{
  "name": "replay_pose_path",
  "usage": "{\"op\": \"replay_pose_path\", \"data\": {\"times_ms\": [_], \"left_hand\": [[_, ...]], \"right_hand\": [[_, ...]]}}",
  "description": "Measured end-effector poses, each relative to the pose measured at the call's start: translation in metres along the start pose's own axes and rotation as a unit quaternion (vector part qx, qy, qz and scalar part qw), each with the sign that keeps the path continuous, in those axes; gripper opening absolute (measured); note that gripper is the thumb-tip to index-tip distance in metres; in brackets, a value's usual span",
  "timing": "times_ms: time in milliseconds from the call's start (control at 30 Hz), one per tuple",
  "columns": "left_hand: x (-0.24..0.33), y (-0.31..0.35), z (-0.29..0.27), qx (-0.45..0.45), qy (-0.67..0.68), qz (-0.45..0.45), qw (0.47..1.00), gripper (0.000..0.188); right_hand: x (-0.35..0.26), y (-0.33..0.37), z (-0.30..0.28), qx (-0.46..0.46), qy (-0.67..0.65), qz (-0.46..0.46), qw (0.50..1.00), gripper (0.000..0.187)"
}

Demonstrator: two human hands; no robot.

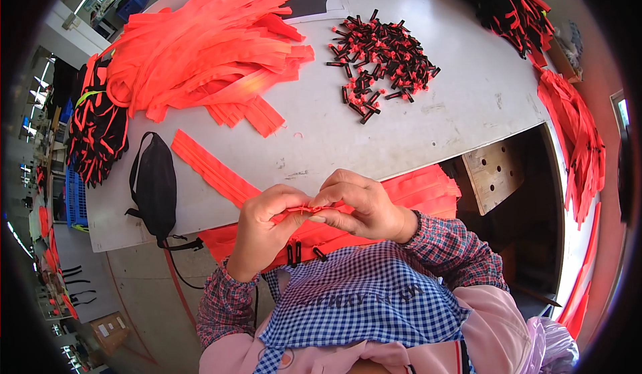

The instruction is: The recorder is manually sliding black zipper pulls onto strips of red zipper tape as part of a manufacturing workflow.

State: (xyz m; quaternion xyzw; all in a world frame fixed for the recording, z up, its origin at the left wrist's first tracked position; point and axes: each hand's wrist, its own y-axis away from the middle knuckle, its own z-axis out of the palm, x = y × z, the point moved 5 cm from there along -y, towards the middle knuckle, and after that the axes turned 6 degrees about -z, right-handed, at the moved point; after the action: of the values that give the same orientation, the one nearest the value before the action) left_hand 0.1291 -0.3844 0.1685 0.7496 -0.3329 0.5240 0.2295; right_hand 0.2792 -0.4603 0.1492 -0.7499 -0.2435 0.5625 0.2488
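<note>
Over my lap, both hands meet at the end of an orange-red zipper tape (217, 173), which runs off to the upper left across the white table (361, 143). My left hand (267, 223) is closed, thumb and fingers pinching the strip. Close against it, my right hand (358, 203) also pinches the tape between thumb and fingertips. Whether a small part sits between the fingertips is hidden. More orange-red strips (428, 190) lie across my lap under the hands. A few small black zipper pulls (294, 252) rest there below my left hand.
A large heap of orange-red tapes (200, 46) covers the table's far left. Right of it lies a pile of black-and-red zipper pulls (384, 63). A black pouch (156, 187) with a strap is at the left edge. Tied black-and-red bundles (498, 6) sit far right, above hanging orange-red strips (572, 133).
</note>
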Motion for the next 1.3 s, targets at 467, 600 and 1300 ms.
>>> {"op": "replay_pose_path", "data": {"times_ms": [467, 600, 1300], "left_hand": [[-0.009, 0.001, 0.001, -0.023, 0.047, -0.006, 0.999, 0.014], [-0.011, 0.000, 0.004, -0.038, 0.090, -0.012, 0.995, 0.015], [-0.007, -0.005, -0.009, -0.045, 0.078, -0.129, 0.987, 0.022]], "right_hand": [[-0.001, -0.003, 0.001, -0.021, -0.016, 0.007, 1.000, 0.020], [-0.002, -0.003, 0.001, -0.022, -0.013, 0.010, 1.000, 0.020], [0.013, -0.008, 0.014, 0.049, -0.210, 0.190, 0.958, 0.015]]}}
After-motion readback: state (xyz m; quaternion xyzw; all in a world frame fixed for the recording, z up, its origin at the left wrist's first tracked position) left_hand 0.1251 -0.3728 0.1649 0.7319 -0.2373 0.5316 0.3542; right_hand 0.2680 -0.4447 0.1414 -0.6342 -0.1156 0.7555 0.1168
